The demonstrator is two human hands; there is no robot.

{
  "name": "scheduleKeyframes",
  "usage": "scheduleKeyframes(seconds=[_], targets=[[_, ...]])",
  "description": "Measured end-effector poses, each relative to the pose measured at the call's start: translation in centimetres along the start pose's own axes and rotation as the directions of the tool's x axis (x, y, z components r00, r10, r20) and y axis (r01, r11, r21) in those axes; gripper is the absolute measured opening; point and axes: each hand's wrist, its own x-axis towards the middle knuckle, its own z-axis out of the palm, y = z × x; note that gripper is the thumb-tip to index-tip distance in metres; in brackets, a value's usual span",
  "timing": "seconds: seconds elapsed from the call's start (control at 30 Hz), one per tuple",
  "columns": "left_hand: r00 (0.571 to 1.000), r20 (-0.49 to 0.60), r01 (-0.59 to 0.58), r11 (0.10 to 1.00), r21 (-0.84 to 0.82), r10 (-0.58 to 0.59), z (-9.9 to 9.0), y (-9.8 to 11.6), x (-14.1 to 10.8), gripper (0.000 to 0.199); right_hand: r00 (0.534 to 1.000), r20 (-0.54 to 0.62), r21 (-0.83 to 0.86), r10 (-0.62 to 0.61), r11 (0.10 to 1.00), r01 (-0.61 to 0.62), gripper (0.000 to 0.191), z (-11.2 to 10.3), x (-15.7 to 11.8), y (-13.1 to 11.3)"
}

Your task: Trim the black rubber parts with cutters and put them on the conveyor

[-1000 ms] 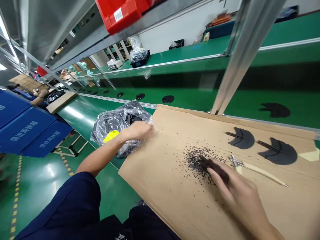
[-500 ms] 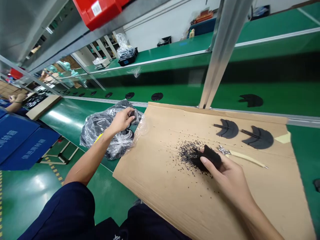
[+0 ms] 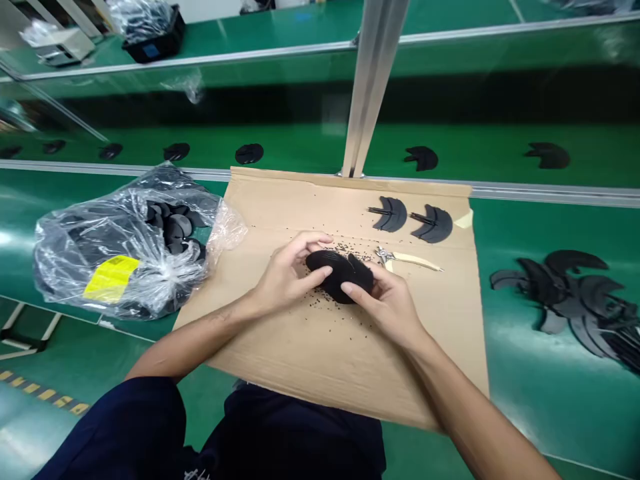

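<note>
My left hand [image 3: 293, 270] pinches a round black disc [image 3: 323, 261] between thumb and fingers. Against it, my right hand [image 3: 387, 300] grips a black curved part [image 3: 356, 279]; the two pieces touch or overlap over the cardboard sheet [image 3: 300, 353]. Small black scraps [image 3: 320, 307] lie scattered beneath them. Pliers [image 3: 410, 259] with pale handles rest just behind my right hand. Two black crescent-shaped parts [image 3: 390, 215] lie on the cardboard farther back. To the left, an open clear plastic bag [image 3: 100, 220] holds black discs [image 3: 177, 225] and bears a yellow label.
A pile of black curved parts [image 3: 575, 293] lies on the green table at the right. A metal post [image 3: 375, 87] rises behind the cardboard. Spaced black parts [image 3: 249, 153] lie on the green strip beyond the metal rail.
My left hand has moved from the bag to my right hand, bringing a black disc against the held part. The view has swung right, showing the pile there.
</note>
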Motion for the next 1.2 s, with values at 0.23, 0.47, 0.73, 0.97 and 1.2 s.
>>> scheduleKeyframes(seconds=[0.23, 0.47, 0.73, 0.97, 1.2], targets=[[0.997, -0.022, -0.068, 0.955, 0.288, 0.078, 0.2, -0.6, -0.6, 0.024, 1.000, -0.010, -0.058, -0.025, 0.998, 0.024, 0.035, 0.3, -0.1, 0.6], [1.000, 0.000, 0.027, 0.984, 0.178, -0.027, 0.5, -0.9, -0.8, 0.029, 1.000, 0.011, -0.143, -0.015, 0.990, 0.016, 0.036, 0.5, -0.3, 0.8], [0.984, 0.007, 0.180, 0.984, -0.001, -0.180, 1.1, -1.3, -1.6, 0.030, 1.000, -0.005, -0.159, -0.016, 0.987, 0.015, 0.035, 0.4, -0.4, 1.1], [0.997, -0.008, -0.081, 0.992, 0.100, 0.082, 0.9, -1.0, -1.4, 0.024, 0.993, 0.001, -0.349, -0.114, 0.931, 0.107, 0.024, 0.4, -0.6, 0.8], [0.984, -0.052, -0.170, 0.985, 0.027, 0.172, 0.7, -0.2, -1.6, 0.025, 0.949, 0.073, -0.382, -0.305, 0.871, 0.309, 0.013, 0.8, -0.9, 0.2]])
